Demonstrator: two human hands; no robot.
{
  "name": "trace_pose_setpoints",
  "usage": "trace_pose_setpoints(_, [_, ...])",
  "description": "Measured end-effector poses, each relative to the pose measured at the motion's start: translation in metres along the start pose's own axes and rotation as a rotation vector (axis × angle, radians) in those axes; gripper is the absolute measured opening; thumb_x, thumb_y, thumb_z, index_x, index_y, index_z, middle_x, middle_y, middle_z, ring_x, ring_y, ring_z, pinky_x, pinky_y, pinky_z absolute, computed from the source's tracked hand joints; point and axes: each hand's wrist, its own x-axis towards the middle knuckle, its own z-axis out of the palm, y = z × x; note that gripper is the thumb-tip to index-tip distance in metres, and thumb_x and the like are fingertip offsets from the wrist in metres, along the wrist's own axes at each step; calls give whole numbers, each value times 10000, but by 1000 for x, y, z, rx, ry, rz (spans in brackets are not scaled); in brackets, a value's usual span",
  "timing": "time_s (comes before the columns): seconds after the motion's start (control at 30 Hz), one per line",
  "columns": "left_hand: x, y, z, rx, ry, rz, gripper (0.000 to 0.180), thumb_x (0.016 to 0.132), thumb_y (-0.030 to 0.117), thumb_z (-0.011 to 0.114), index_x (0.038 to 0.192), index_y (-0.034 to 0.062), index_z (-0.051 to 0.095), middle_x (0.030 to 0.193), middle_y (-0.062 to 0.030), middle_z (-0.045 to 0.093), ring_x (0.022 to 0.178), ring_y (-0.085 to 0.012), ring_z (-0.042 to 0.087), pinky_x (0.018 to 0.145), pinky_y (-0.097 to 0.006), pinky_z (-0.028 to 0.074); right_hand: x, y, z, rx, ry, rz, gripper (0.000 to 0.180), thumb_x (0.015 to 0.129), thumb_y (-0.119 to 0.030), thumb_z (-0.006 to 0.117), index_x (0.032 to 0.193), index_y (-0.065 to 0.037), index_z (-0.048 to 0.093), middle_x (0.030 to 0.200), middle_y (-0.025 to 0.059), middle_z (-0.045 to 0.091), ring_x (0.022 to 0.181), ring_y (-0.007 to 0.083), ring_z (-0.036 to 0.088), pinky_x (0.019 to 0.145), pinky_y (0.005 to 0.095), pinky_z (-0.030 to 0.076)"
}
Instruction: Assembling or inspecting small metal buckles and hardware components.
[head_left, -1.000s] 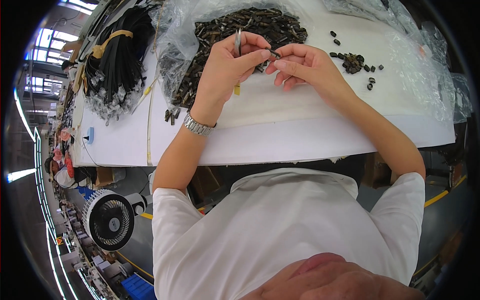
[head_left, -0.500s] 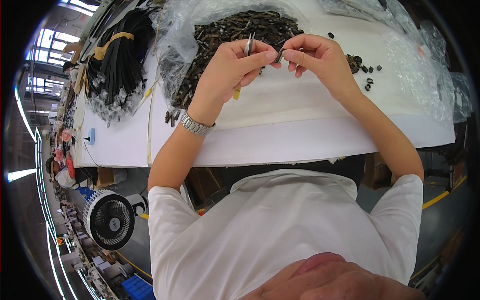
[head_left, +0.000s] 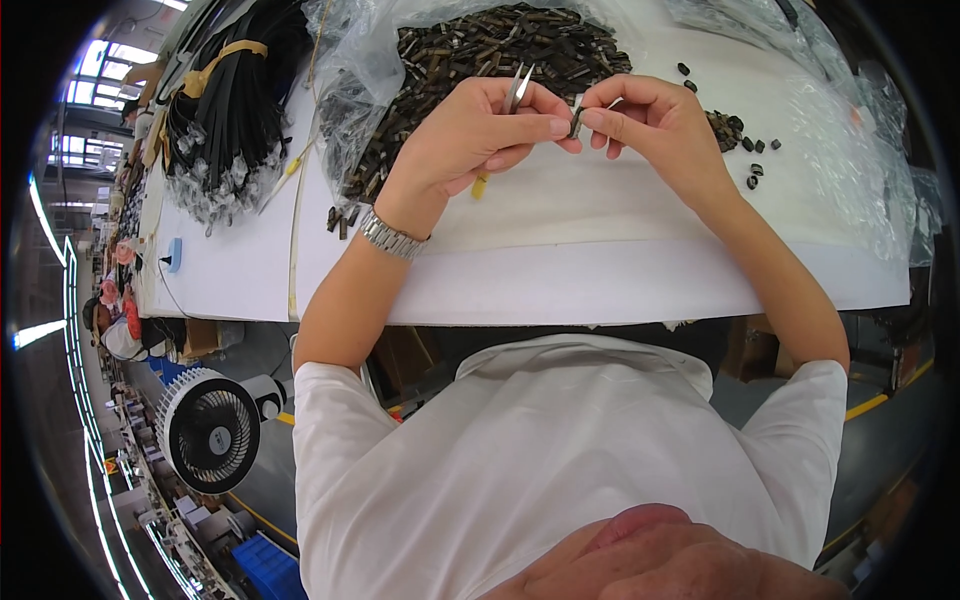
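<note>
My left hand (head_left: 470, 135), with a metal watch on its wrist, is closed around small snips (head_left: 519, 88). Their two pointed metal blades stick up past the fingers, and a yellow part shows below the palm. The left thumb and forefinger also meet a small dark strip-like piece (head_left: 576, 122). My right hand (head_left: 650, 125) pinches that same piece from the other side, so both hands' fingertips nearly touch. Fingers partly hide its shape. Behind the hands spreads a large pile of small dark strip pieces (head_left: 500, 45).
Small black loops (head_left: 755, 175) lie right of my right hand, beside a little heap (head_left: 725, 128). Clear plastic sheeting (head_left: 840, 130) covers the table's right. A bundle of black straps (head_left: 225, 120) lies at the left. A white fan (head_left: 212, 430) stands below the table's left edge.
Both hands have shifted slightly right in the picture, still joined at the small dark piece. The blades of the snips look a little more spread.
</note>
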Motion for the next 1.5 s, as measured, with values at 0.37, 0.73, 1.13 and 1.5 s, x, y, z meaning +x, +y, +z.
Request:
trace_pose_setpoints(0.37, [-8,1,7,223,43,42,143,933,108,771,995,-12,725,800,-83,753,528,17,498,454,-167,306,-1,1,1,-16,-74,8,139,981,-195,749,1046,-73,765,853,-7,738,760,52,656,684,238,545])
trace_pose_setpoints(0.73, [0,-16,27,564,355,226,107,893,131,725,904,25,718,688,43,633,602,-10,490,533,-214,370,-1,7,15,155,57,51,152,988,-171,736,1005,-21,719,855,28,740,743,87,683,704,249,571])
trace_pose_setpoints(1.13, [0,-18,36,739,502,421,144,838,100,713,810,-10,624,654,-68,603,572,-114,517,547,-294,424,-1,1,24,138,96,190,166,1002,-190,725,990,-28,689,809,21,704,697,93,670,614,237,506])
trace_pose_setpoints(1.5, [-3,-18,29,666,483,442,122,799,75,694,814,-12,610,678,-103,623,588,-192,572,568,-329,466,-5,12,24,419,19,264,197,1030,-232,704,1129,-62,692,1007,2,711,846,87,681,718,236,542])
